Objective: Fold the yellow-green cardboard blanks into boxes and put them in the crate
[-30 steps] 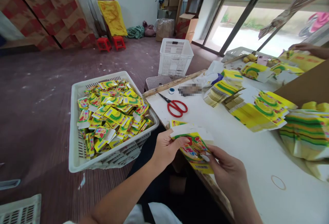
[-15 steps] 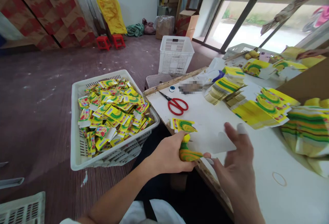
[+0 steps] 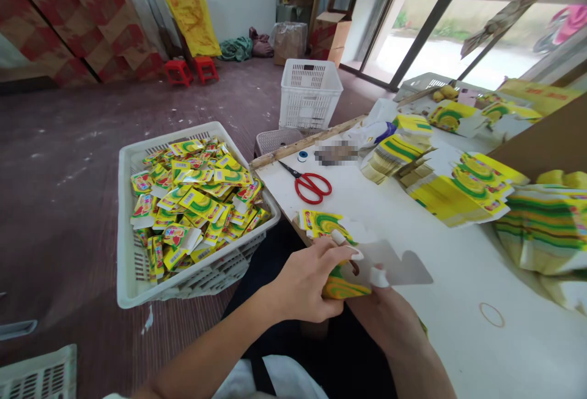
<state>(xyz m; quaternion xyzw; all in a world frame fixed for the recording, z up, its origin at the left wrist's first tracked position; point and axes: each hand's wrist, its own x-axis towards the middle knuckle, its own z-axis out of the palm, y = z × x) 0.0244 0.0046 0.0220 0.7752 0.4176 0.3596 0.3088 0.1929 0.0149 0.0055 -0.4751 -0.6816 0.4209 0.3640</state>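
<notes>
My left hand (image 3: pixel 309 277) is closed around a small yellow-and-green printed carton (image 3: pixel 346 289), which it holds over the table's near edge. At the carton's right end is my right hand (image 3: pixel 389 319), its fingers closed on it and partly hidden. White coverings show on some fingertips. Between the hands a small dark brown curved piece (image 3: pixel 354 266) shows; what it is, I cannot make out. Just beyond my left hand, another flat yellow carton (image 3: pixel 321 223) lies on the white table (image 3: pixel 458 301). Red-handled scissors (image 3: pixel 312 186) lie farther back, near a small blue-and-white spool (image 3: pixel 302 156).
A white plastic crate (image 3: pixel 123 222) heaped with yellow cartons stands left of the table. Stacks of flat cartons (image 3: pixel 435 197) and a banded bundle (image 3: pixel 541 228) occupy the right side. A rubber band (image 3: pixel 491 314) lies nearby. Another white crate (image 3: pixel 312 93) stands behind.
My right hand has gone from open beside the carton to closed at its end. My left fingers have shifted over its top. A person's hand at the far right has left view.
</notes>
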